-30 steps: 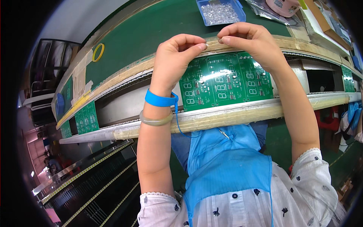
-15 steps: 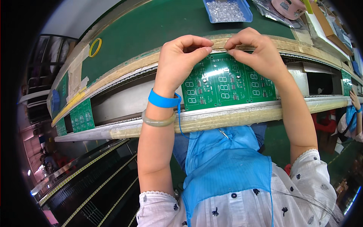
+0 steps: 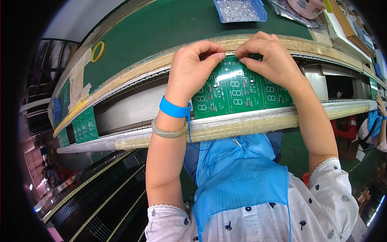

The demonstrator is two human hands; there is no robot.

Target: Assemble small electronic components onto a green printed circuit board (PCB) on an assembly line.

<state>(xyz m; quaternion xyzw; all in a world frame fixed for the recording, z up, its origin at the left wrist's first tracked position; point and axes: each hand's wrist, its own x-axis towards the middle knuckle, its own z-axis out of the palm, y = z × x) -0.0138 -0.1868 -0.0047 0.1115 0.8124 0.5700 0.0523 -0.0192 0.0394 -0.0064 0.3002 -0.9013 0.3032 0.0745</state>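
Both hands are pinching at the far edge of the green circuit board point(image 3: 238, 86): left hand point(image 3: 193, 66) and right hand point(image 3: 270, 56), fingertips pressed together. Board is lying flat across two pale conveyor rails point(image 3: 250, 121). Green belt point(image 3: 161, 32) is running behind. Blue tray point(image 3: 240, 9) of small clear parts is sitting beyond; blue wrist strap point(image 3: 174, 109) is circling the left wrist.

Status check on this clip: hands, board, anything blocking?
Left hand and right hand pinch at green circuit board top edge. Board spans conveyor rails. Nothing blocking.
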